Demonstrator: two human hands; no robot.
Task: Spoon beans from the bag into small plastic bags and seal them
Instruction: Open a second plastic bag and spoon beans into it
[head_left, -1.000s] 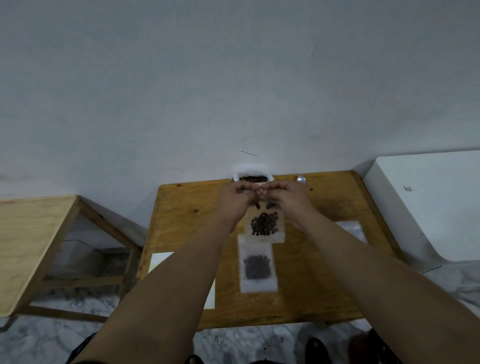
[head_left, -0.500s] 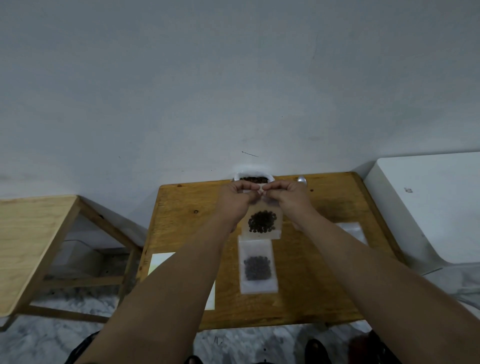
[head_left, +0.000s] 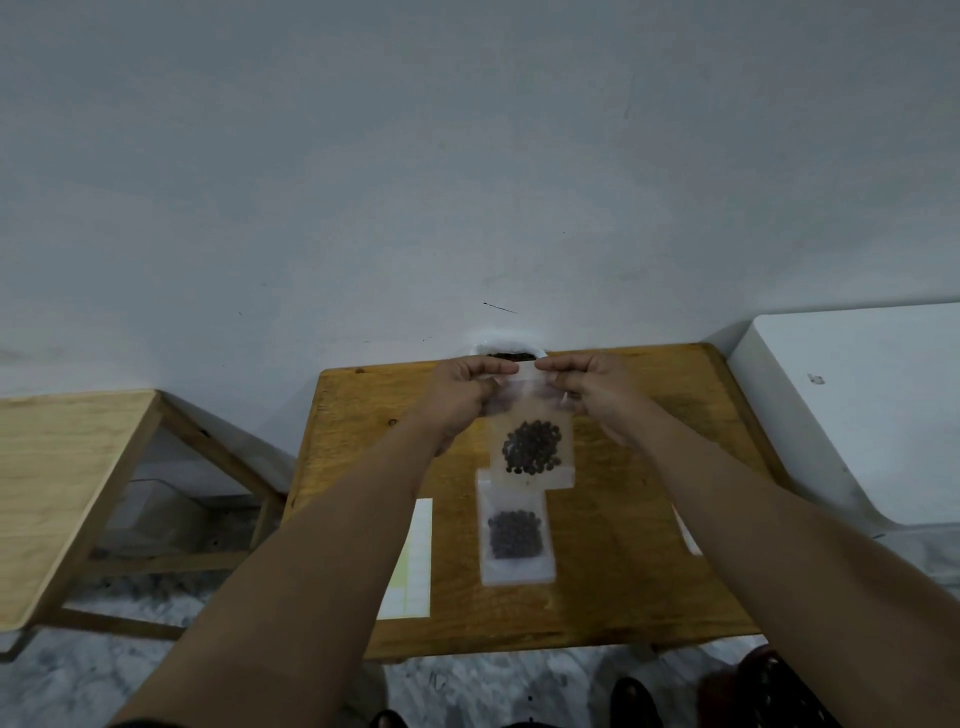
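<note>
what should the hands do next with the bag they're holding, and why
Probably slide the left hand and right hand apart along the top strip, pressing it sealed: both pinch the top edge of the small plastic bag near its middle, and the beans sit low, clear of the strip.

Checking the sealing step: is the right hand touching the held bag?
Touching. The head view shows the right hand pinching the held bag at its top.

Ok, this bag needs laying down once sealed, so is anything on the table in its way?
Only the filled bag lying on the table: in this view the held bag, pinched at its top by the left hand and right hand, overlaps that bag's far end.
</note>
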